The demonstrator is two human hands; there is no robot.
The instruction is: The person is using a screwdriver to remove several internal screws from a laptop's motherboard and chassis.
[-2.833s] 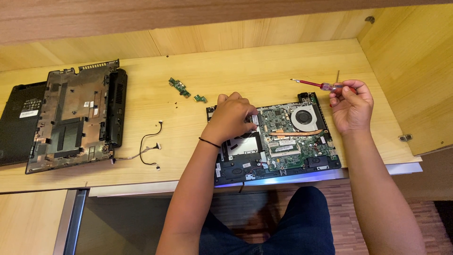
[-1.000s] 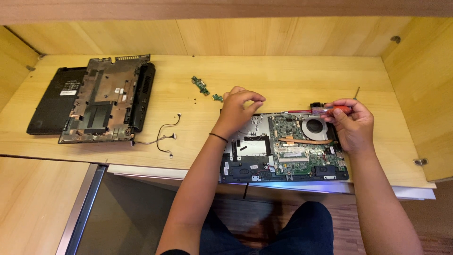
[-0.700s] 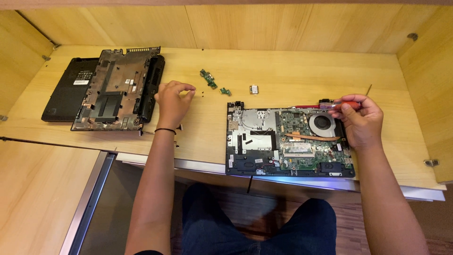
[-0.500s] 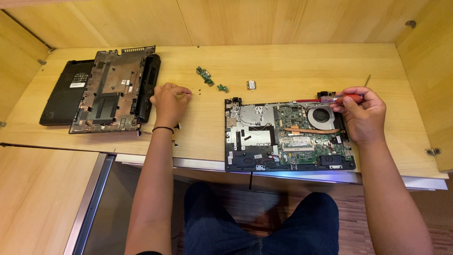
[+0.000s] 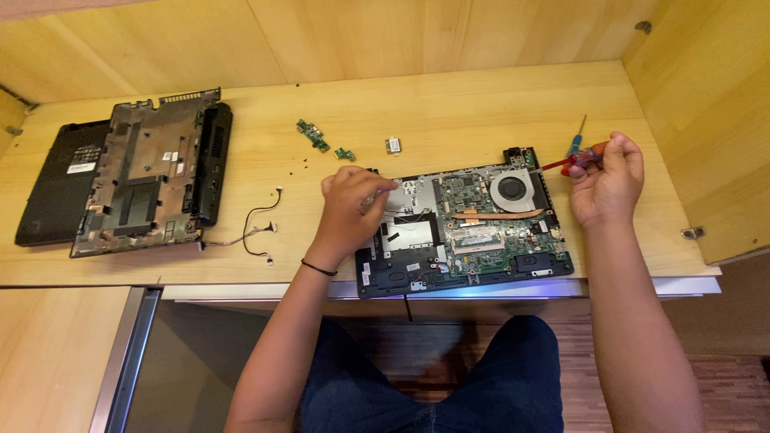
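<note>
Head view: an opened laptop base (image 5: pixel 465 232) with its green circuit board and round fan (image 5: pixel 512 191) exposed is being shown lying at the front edge of a light wooden desk (image 5: pixel 449 104), right of centre. The left hand (image 5: pixel 346 207) is being rested on the base's upper left corner, fingers curled loosely inward with the fingertips (image 5: pixel 383 187) touching the silver metal plate there; whether anything small is being pinched between them cannot be told. A thin black band is being worn on that wrist. The right hand (image 5: pixel 605 180) is being held just beside the base's upper right corner, fingers closed around the red handle of a screwdriver (image 5: pixel 576 158), whose shaft is being pointed left towards the corner near the fan. A second, thinner screwdriver (image 5: pixel 577 138) with a blue grip is lying on the desk just behind it.

Well apart on the left, a dark laptop bottom cover (image 5: pixel 152 176) is being propped partly over a black panel (image 5: pixel 56 192). Between cover and base, a loose thin cable (image 5: pixel 257 232) is lying on the desk. Behind the left hand, two small green circuit boards (image 5: pixel 314 136) and a tiny square module (image 5: pixel 393 145) are lying near one another.
</note>
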